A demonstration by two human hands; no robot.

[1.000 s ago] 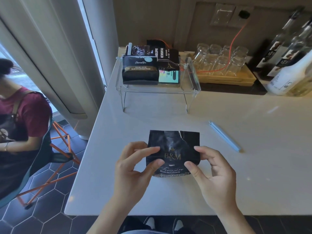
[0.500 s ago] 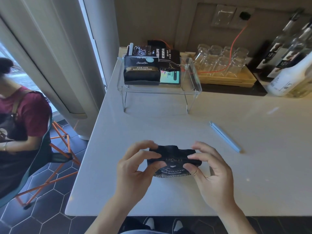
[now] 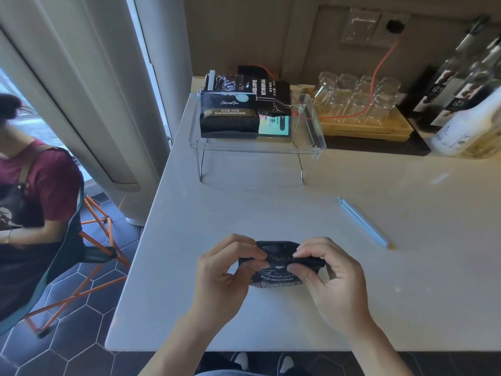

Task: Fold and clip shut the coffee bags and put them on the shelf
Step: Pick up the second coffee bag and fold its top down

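Observation:
A small black coffee bag (image 3: 277,275) stands on the white counter near its front edge, its top folded down toward me. My left hand (image 3: 225,278) pinches the left end of the fold and my right hand (image 3: 329,280) pinches the right end. A pale blue sealing clip (image 3: 363,222) lies loose on the counter to the right, beyond my right hand. At the back stands a clear acrylic shelf (image 3: 309,147) holding a black Blue Mountain coffee bag (image 3: 229,118) and other dark bags (image 3: 271,95).
A wooden tray (image 3: 366,130) of upturned glasses sits behind the shelf on the right, with bottles (image 3: 461,85) at the far right. An orange cable (image 3: 376,74) runs to a wall socket. A seated person (image 3: 29,202) on an orange stool is off the counter's left edge.
The bag's top stood flat and tall a second ago; both hands have folded it down toward me, and the fold is now tighter and lower.

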